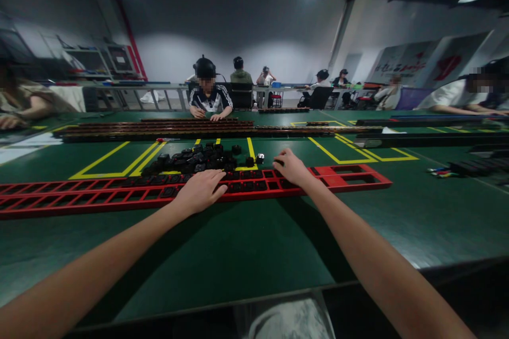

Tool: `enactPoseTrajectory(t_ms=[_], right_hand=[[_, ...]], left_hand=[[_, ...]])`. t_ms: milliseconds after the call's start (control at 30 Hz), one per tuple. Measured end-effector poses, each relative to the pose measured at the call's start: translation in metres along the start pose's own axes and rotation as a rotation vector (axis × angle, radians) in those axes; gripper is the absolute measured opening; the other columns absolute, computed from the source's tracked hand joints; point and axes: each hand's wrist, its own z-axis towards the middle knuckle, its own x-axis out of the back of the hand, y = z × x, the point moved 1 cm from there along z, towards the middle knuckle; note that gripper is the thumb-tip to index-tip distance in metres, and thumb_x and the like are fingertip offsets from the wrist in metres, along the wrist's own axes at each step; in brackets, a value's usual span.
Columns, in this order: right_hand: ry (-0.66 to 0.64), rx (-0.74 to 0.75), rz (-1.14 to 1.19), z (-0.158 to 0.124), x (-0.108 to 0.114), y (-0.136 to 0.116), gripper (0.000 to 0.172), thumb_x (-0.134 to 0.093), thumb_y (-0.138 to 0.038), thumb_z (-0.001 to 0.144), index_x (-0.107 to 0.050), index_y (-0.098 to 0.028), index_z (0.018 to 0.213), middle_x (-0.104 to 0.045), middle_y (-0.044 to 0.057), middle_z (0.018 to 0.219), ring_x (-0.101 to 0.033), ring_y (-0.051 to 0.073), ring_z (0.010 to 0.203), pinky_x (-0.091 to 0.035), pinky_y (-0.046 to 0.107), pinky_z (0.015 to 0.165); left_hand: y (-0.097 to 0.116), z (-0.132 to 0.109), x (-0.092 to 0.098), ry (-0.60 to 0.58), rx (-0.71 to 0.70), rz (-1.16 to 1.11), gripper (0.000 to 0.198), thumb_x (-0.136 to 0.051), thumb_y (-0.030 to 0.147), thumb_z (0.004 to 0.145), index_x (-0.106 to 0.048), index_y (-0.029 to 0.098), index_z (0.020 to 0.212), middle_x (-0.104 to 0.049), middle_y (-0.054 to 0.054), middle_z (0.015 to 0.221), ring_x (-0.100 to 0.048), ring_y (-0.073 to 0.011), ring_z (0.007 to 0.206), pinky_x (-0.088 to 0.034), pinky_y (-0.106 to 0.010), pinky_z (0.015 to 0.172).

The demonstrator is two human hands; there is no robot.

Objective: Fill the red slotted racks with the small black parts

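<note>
Red in the head view, a long slotted frame (324, 171) lies before piled black blocks (194, 159), the left hand (202, 190) over it, thumb spread from fingers, the right hand (292, 167) with fingers curled, whether gripping anything I cannot tell.

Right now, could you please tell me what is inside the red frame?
Small black parts sit in several compartments of the red frame, to both sides of the left hand. Whatever lies beneath that hand, or behind the right hand, is covered and cannot be seen.
</note>
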Motion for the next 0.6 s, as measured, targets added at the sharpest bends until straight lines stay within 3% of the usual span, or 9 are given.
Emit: enactPoseTrajectory(t_ms=[100,233,433,600], right_hand=[[0.181,-0.007,0.119,0.000,0.007,0.004,0.026,-0.066,-0.024,0.084,-0.068,-0.020,0.110,-0.053,0.010,0.116,-0.061,0.023,0.101,-0.053,0.040,0.094],[0.290,-0.066,0.213,-0.001,0.013,0.008,0.033,-0.068,-0.014,0.073,-0.062,-0.019,0.105,-0.053,0.008,0.112,-0.059,0.022,0.097,-0.054,0.039,0.089],[0.241,-0.001,0.208,-0.003,0.014,0.002,0.026,-0.061,-0.015,0.075,-0.058,-0.021,0.100,-0.058,0.006,0.102,-0.058,0.022,0.094,-0.051,0.038,0.087],[0.217,0.035,0.230,-0.004,0.013,0.000,0.027,-0.058,-0.016,0.078,-0.060,-0.020,0.105,-0.061,0.008,0.106,-0.060,0.022,0.097,-0.051,0.037,0.086]], left_hand=[[0.000,0.000,0.000,0.003,-0.006,-0.006,0.052,-0.038,0.043,0.101,-0.059,0.010,0.136,-0.058,-0.016,0.142,-0.053,-0.0287,0.134,-0.039,-0.044,0.114],[-0.001,0.000,-0.001,0.004,-0.010,0.008,0.052,-0.038,0.043,0.101,-0.059,0.010,0.135,-0.059,-0.016,0.142,-0.053,-0.0285,0.133,-0.040,-0.043,0.114],[-0.002,0.000,-0.002,-0.003,-0.014,0.042,0.052,-0.037,0.043,0.102,-0.058,0.011,0.137,-0.058,-0.014,0.142,-0.053,-0.0273,0.133,-0.039,-0.042,0.114],[-0.002,-0.001,-0.003,-0.004,-0.008,0.028,0.052,-0.037,0.043,0.101,-0.058,0.011,0.137,-0.058,-0.015,0.142,-0.053,-0.0280,0.133,-0.040,-0.043,0.114]])
